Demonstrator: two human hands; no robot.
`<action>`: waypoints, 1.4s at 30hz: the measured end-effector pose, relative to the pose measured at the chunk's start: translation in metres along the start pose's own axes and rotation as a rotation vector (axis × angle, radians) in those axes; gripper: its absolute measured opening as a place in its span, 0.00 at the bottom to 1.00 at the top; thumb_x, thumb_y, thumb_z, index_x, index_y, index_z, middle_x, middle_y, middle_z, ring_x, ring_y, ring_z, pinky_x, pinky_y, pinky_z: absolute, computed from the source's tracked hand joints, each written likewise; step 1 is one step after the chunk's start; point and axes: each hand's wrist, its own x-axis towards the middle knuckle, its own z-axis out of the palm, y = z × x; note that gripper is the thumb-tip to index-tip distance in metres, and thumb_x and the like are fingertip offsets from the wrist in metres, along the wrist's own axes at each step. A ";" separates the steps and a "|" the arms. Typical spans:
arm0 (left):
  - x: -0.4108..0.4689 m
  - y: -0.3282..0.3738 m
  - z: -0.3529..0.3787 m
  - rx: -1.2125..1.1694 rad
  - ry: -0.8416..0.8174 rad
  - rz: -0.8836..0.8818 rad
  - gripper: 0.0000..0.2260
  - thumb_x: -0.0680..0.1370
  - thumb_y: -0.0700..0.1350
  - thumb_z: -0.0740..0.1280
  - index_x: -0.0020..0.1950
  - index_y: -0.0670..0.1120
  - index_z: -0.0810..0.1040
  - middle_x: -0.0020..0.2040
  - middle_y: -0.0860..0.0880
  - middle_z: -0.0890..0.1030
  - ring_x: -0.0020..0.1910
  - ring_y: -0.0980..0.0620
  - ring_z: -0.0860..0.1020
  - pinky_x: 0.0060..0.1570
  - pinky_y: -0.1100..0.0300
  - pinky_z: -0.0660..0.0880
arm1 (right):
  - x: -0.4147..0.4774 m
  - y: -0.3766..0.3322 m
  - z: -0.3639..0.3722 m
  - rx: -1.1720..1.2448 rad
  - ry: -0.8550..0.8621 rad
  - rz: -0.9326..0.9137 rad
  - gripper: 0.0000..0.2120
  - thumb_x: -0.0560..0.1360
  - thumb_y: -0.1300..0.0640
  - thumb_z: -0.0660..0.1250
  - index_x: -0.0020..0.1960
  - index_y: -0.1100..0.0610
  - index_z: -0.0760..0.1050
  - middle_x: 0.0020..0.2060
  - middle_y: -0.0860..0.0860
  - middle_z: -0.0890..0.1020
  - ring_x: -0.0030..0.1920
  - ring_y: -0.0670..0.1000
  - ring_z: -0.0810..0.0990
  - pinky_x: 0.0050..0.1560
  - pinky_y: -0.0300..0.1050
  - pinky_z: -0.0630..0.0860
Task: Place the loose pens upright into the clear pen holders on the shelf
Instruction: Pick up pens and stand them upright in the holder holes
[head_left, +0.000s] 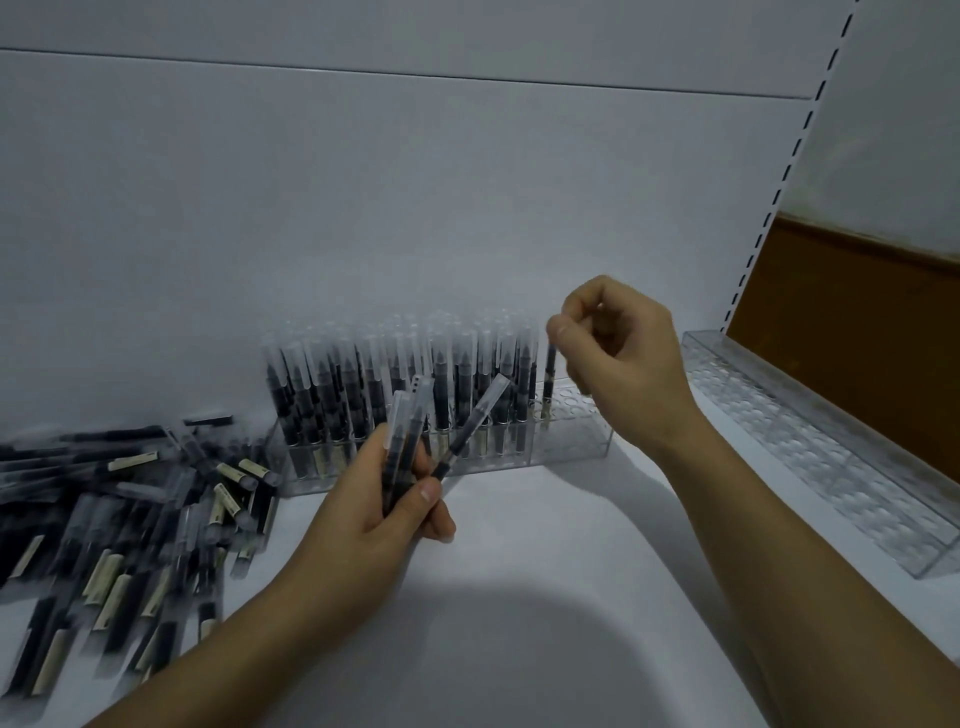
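A clear pen holder stands against the shelf's back wall, packed with several upright black pens with clear caps; a few holes at its right end are bare. My right hand pinches the cap of one pen, which stands upright in a hole near the holder's right end. In front of the holder, my left hand grips a small bunch of pens fanned upward. A big pile of loose pens lies on the shelf at the left.
A second clear pen holder, with no pens in it, runs along the right side of the white shelf. A slotted upright post rises at the right, with a brown panel behind it.
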 end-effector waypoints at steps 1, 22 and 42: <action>0.000 0.000 0.000 0.000 -0.001 0.009 0.07 0.83 0.36 0.62 0.51 0.48 0.72 0.37 0.42 0.81 0.40 0.42 0.82 0.50 0.43 0.81 | -0.001 -0.003 0.000 0.080 -0.100 0.013 0.07 0.76 0.58 0.71 0.41 0.58 0.77 0.26 0.51 0.73 0.27 0.52 0.69 0.28 0.42 0.67; 0.001 0.001 0.005 -0.027 0.010 0.076 0.07 0.82 0.48 0.62 0.50 0.55 0.80 0.36 0.46 0.80 0.32 0.47 0.78 0.35 0.56 0.77 | -0.003 -0.004 -0.002 0.410 -0.511 0.244 0.09 0.73 0.56 0.74 0.49 0.60 0.82 0.37 0.53 0.83 0.29 0.51 0.79 0.32 0.40 0.76; -0.004 0.010 0.005 0.241 -0.029 0.115 0.10 0.84 0.39 0.58 0.59 0.53 0.74 0.50 0.54 0.84 0.50 0.61 0.80 0.50 0.68 0.70 | 0.015 0.018 -0.031 0.027 0.292 0.235 0.09 0.84 0.61 0.64 0.63 0.56 0.74 0.42 0.53 0.84 0.41 0.47 0.84 0.40 0.42 0.83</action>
